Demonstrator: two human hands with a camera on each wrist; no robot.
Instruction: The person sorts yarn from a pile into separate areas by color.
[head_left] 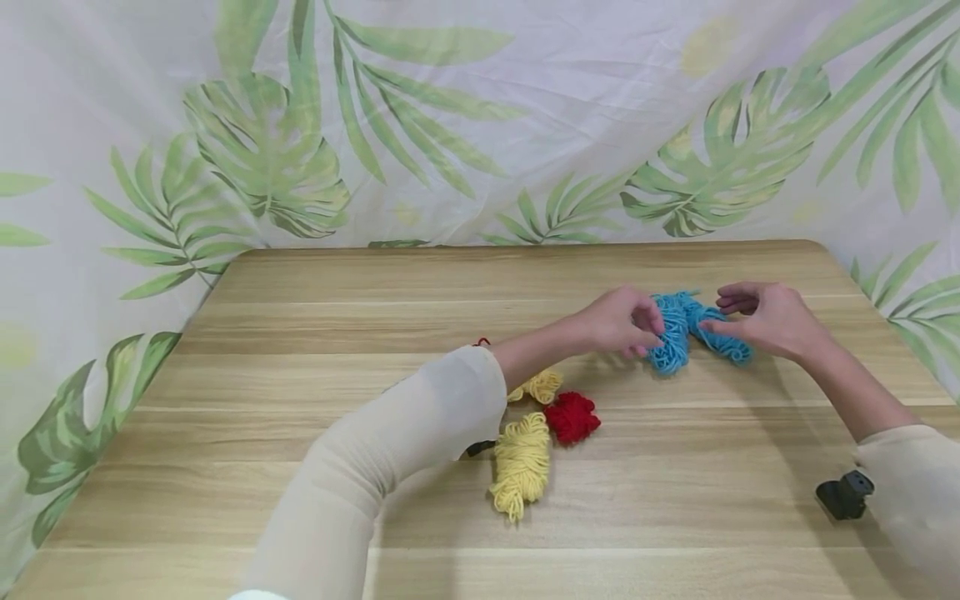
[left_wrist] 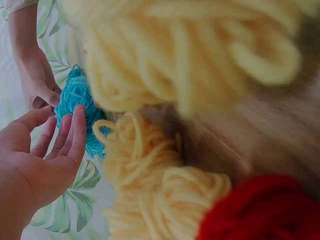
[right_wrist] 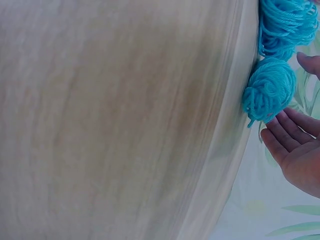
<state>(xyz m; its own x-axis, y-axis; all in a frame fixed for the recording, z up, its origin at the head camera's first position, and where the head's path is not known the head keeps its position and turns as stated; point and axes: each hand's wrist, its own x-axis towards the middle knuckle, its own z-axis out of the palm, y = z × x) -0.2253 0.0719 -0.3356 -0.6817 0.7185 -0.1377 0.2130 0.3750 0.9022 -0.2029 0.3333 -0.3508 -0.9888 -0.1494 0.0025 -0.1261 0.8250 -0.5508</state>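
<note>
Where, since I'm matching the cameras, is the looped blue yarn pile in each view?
Head: looped blue yarn pile right of centre, between left hand and right hand.
Left wrist: pile at upper left.
Right wrist: pile at upper right.
Shared landmark: white leaf-printed cloth.

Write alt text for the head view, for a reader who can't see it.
A person's left hand and right hand flank two blue yarn bundles on a wood-grain table. Nearer the camera lie yellow yarn and red yarn, partly hidden by the left sleeve; a leaf-print cloth hangs behind the table.
</note>
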